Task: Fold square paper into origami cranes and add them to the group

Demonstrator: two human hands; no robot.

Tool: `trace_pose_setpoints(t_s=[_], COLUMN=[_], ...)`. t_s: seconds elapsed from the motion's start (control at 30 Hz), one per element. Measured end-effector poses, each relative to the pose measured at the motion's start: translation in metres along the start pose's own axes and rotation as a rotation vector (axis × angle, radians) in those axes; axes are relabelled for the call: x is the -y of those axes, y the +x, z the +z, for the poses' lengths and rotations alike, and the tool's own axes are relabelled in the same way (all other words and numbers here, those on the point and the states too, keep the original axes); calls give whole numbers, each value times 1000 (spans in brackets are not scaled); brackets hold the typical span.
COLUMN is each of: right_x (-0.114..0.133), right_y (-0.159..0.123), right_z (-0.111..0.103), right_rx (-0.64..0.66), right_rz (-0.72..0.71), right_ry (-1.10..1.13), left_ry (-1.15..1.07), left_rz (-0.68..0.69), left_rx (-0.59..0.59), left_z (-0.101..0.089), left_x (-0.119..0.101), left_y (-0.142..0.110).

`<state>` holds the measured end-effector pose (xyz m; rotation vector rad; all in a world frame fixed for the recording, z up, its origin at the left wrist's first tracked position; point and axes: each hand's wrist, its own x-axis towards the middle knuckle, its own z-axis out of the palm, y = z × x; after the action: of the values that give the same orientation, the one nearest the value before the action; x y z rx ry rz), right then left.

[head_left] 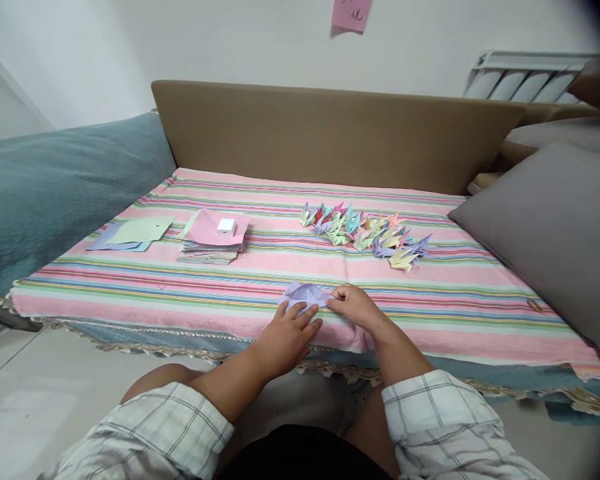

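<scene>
"Two hands at a striped cloth (pixel 260 275): where does the purple paper (pixel 307 291) lie?"

"Near the cloth's front edge, partly folded. The left hand (pixel 289 335) rests on its near side, fingers spread; the right hand (pixel 355 307) grasps its right corner between thumb and fingers."

"Which things surround it?"

"Behind and to the right, paper cranes (pixel 364 239) in mixed colours, crowded together. Behind and to the left, a paper stack (pixel 211 253), topped by a pink sheet (pixel 200 228) and a small white block (pixel 227 227). Farther left, overlapping loose sheets (pixel 143 230)."

"And the bounds?"

"Rear, a brown backrest (pixel 330 137); left, a blue armrest (pixel 75 180); right, a grey cushion (pixel 545 240) leaning over the cloth. Lace trim (pixel 340 368) follows the front, below the hands. Open cloth separates the purple paper from stack and cranes, and runs rightward to the cushion, beside which lies a small brown object (pixel 535 305)."
</scene>
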<state>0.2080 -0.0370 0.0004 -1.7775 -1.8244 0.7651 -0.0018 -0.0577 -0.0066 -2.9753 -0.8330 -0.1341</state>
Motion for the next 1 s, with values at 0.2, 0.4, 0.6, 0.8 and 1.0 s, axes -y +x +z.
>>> trace_pose_setpoints(t_s=[0.2,0.4,0.6,0.8,1.0], right_x=[1,-2,-8,-6,0], right_y=[-1,-2,-4,0,8], right_z=[-1,-6,-10,7,18], right_rx=[-23,20,41,-51,-147], right_rz=[18,52,64,-34,-17], right_ry=[-9,55,239,332,64], left_ry=[5,6,5,7,-11], left_rz=[-2,-2,-4,-9,-26], left_rx=[1,-3,1,-4,-17], left_z=[-1,1,-1,-1,-1], left_x=[-1,0,-1,-2,-3], left_y=[1,1,1,2,2])
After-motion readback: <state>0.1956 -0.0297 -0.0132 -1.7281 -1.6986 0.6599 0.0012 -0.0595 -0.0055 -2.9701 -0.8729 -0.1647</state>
